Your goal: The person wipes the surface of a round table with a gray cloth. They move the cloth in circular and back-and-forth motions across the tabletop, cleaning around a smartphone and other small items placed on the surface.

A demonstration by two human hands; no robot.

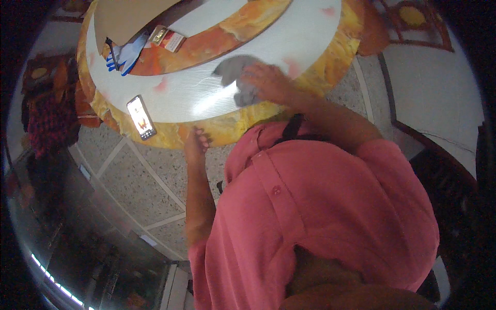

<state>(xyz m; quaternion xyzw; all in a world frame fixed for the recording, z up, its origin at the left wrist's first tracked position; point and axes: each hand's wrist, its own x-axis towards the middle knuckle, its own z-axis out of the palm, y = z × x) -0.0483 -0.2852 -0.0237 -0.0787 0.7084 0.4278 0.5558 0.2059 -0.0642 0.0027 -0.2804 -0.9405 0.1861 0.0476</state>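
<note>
Under and around my right hand (pixel 267 83) is a dark grey cloth (pixel 237 69), blurred, lying on the glossy pale top of a round table (pixel 182 93) with a yellow marbled rim. My right hand presses on the cloth with its fingers spread; whether they grip it is unclear. My left hand (pixel 198 140) is at the table's near edge with its fingers curled, and nothing shows in it. Left of it, a smartphone (pixel 140 117) with a lit screen lies across the rim.
A raised orange marbled ring (pixel 193 52) bears a cigarette pack (pixel 167 38). Beside the pack lie a blue-and-white work glove (pixel 126 56) and a thin black object (pixel 112 52). A brown board (pixel 128 17) covers the table's far left. Wooden chairs (pixel 418 23) stand around.
</note>
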